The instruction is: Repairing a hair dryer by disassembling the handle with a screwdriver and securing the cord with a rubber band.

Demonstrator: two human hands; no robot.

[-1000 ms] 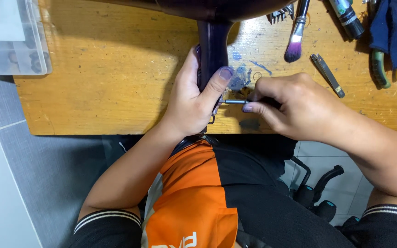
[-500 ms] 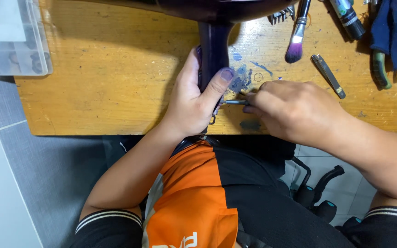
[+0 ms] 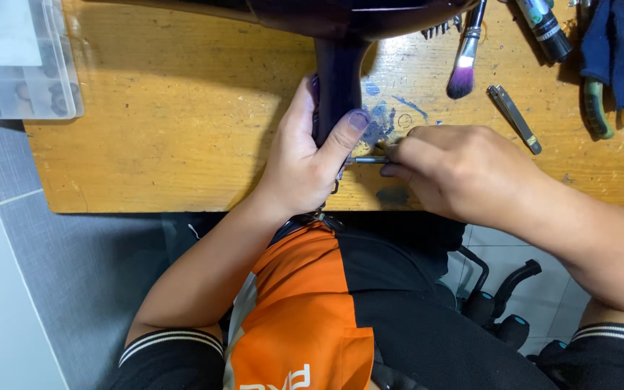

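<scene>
Since a second ago, right hand point(image 3: 464, 170) has slid its thin metal tool point(image 3: 367, 160) closer; left hand point(image 3: 308, 162) grips the dark purple handle point(image 3: 335, 87) firmly.

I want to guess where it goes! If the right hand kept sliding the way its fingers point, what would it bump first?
The right hand points across the table with a thin metal tool. Its tip looks aimed at the dark purple handle that the left hand grips, probably beside the thumb, though depth is unclear.
</scene>
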